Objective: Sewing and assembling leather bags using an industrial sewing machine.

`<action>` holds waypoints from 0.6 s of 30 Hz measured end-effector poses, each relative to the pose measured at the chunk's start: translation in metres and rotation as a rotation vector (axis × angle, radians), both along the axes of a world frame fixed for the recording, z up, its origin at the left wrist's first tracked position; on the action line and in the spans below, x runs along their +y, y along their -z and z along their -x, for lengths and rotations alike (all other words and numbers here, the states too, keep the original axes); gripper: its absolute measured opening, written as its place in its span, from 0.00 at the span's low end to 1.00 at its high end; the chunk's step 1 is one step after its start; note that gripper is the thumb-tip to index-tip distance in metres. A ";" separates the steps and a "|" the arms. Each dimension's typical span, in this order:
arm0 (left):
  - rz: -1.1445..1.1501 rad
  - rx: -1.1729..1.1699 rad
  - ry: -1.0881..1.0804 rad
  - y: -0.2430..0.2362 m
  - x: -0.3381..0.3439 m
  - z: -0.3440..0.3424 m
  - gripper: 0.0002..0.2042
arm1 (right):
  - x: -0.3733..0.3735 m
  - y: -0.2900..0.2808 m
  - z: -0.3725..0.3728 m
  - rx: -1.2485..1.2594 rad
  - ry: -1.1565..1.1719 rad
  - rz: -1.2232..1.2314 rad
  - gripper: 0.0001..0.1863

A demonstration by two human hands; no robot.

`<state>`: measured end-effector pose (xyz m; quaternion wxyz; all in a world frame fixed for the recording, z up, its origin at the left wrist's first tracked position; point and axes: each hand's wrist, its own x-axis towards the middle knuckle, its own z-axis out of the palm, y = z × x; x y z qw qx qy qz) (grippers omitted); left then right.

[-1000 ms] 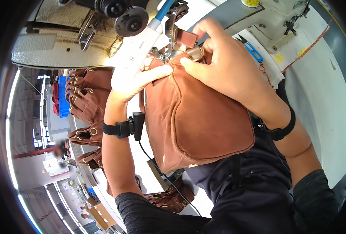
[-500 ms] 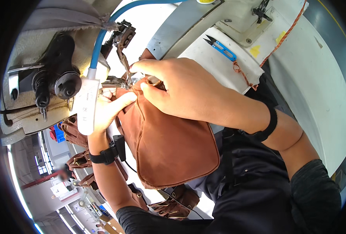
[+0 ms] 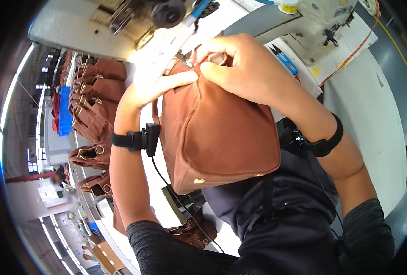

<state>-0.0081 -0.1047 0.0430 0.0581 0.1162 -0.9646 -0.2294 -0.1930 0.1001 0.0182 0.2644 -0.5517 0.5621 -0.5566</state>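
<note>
Between our left hand and right hand, we pinch the brown handbag near the sewing machine. Its sides look sewn already; we cannot tell what is left. Blue snips lie to our right.

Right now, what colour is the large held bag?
The bag is reddish brown, clearest in head view.

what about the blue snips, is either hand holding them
No, the blue snips lie apart from the left hand and the right hand, which are both on the brown bag.
</note>
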 end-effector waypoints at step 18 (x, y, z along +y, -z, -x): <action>-0.435 0.017 -0.121 -0.011 0.032 0.006 0.14 | -0.015 0.005 0.030 0.365 0.119 0.025 0.09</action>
